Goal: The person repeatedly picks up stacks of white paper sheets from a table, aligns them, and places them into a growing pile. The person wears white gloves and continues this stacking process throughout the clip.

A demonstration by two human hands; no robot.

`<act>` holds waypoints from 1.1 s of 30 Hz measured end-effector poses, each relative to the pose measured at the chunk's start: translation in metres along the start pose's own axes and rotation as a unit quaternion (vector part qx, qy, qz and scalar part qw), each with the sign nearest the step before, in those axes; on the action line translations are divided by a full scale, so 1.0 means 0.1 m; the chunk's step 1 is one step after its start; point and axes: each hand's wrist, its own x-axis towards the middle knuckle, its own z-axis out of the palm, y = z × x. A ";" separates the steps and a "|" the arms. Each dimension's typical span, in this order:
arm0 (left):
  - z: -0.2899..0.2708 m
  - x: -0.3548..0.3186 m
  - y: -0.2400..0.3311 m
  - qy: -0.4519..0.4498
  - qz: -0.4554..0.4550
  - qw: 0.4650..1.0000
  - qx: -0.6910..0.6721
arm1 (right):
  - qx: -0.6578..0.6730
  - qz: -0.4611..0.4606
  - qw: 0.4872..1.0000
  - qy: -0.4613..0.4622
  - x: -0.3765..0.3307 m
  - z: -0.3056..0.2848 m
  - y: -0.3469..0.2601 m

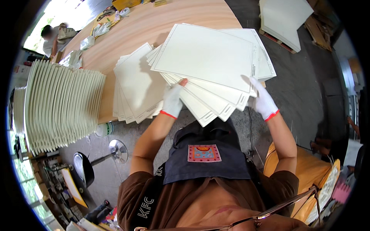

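Note:
A fanned stack of white sheets (208,54) with thin printed borders is held up over the near edge of the table. My left hand (172,100), in a white glove with a red cuff and a bare thumb tip, grips the stack's lower left edge, thumb on top. My right hand (263,99), gloved the same way, closes on the lower right corner; its fingers under the sheets are hidden. Below and to the left, a second fanned pile of white sheets (137,82) lies on the table. More white sheets (266,57) show behind the held stack's right side.
The wooden table (200,11) carries scissors (105,15) and white bags at its far left. A tall stack of white panels (63,104) stands at left. Beyond sits another person (54,38). A round stool (83,169), a pallet of white boards (283,23) and an orange-brown covered bundle (277,154) surround me.

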 end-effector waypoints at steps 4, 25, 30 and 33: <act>-0.04 0.03 -0.12 -0.060 -0.011 0.985 -0.161 | -0.063 -0.051 0.992 0.094 0.05 -0.06 0.00; -2.65 1.08 2.05 -0.121 0.161 0.968 0.152 | -0.017 -0.193 0.981 0.004 0.47 3.07 2.03; -3.37 1.78 1.93 -0.098 0.048 0.969 0.223 | 0.133 -0.171 0.975 0.052 0.92 3.29 2.85; -3.73 2.04 1.80 -0.081 0.005 0.950 0.301 | 0.237 -0.063 0.968 0.055 1.09 3.23 3.18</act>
